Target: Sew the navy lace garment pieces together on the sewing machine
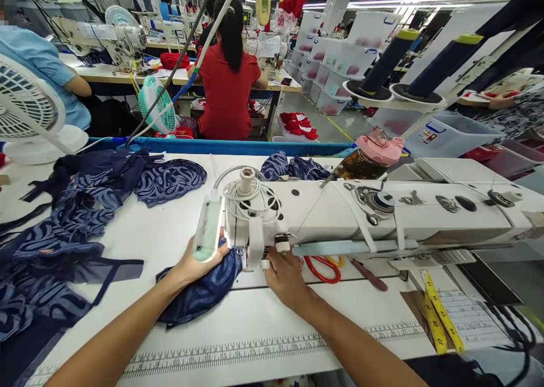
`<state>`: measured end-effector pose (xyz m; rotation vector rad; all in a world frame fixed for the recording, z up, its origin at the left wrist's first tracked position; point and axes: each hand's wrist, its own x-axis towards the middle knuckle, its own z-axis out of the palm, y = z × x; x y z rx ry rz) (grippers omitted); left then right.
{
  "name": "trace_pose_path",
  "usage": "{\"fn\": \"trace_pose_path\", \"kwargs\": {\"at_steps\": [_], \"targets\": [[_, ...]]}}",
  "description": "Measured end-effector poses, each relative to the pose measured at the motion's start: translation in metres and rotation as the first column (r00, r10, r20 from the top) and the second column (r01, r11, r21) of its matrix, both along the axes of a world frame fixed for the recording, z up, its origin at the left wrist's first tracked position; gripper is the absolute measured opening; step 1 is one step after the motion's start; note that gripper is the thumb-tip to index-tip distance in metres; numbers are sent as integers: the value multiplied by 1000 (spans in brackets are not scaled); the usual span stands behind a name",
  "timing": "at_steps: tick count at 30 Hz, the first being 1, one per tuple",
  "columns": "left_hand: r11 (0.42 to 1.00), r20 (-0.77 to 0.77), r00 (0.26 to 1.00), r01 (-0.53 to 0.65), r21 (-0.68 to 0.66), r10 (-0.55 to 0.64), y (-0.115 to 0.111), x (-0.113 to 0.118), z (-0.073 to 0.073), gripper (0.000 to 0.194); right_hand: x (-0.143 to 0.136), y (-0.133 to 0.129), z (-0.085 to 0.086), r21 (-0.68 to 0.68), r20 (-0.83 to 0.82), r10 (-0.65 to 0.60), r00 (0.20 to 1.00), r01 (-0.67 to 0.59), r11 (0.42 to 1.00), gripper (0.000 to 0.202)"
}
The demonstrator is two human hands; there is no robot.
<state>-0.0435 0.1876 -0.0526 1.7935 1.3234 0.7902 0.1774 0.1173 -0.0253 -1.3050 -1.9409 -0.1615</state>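
Sewing step in hand: left hand (196, 264) lies flat, fingers spread, pressing the navy lace piece (199, 290) on the table (263, 319) just left of the sewing machine (340, 211) head. Right hand (285, 273) sits at the needle area, fingers curled toward the fabric edge; grip hidden, cannot tell what it holds. Next move likely calls for steady feeding, edge kept aligned, fingertips clear of needle. Red scissors (322, 268) lie just right.

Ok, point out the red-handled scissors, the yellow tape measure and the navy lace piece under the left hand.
red-handled scissors (323, 269): head view, on the red handle loop.
yellow tape measure (437, 313): head view, mid-strip.
navy lace piece (199, 296): head view, on the fabric below the left hand (198, 262).
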Motion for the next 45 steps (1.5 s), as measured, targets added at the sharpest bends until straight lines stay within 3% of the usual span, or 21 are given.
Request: {"fn": "trace_pose_path", "kwargs": {"at_steps": [6,16,20,24,30,34,41,45], "targets": [[999,-72,997,36,-20,-37,-5,3,12,15,-1,0,-1,24,25,-7,1000,7,1000,29],[998,-86,995,39,-44,-42,-10,6,21,18,0,2,-1,30,55,19,998,-21,999,32],[999,-71,997,34,-43,-37,-10,6,20,18,-4,-3,-1,15,83,138,987,-139,990,26],[999,-39,999,31,-35,-32,-10,5,13,19,-9,-9,-2,-119,210,282,936,-262,958,24],[1000,25,1000,-9,-14,10,-6,0,0,30,-9,-13,-5,-165,262,275,925,-237,957,36],[999,42,999,-31,-21,32,-2,0,0,31,-10,-12,-6,-167,281,252,926,-211,963,37],[995,15,996,-82,-49,83,0,8,21,20,-9,-9,-10,-113,188,278,942,-261,959,35],[988,14,989,-147,-47,147,-25,-3,46,19,-10,-17,9,-118,-58,321,945,-326,938,25]]}}
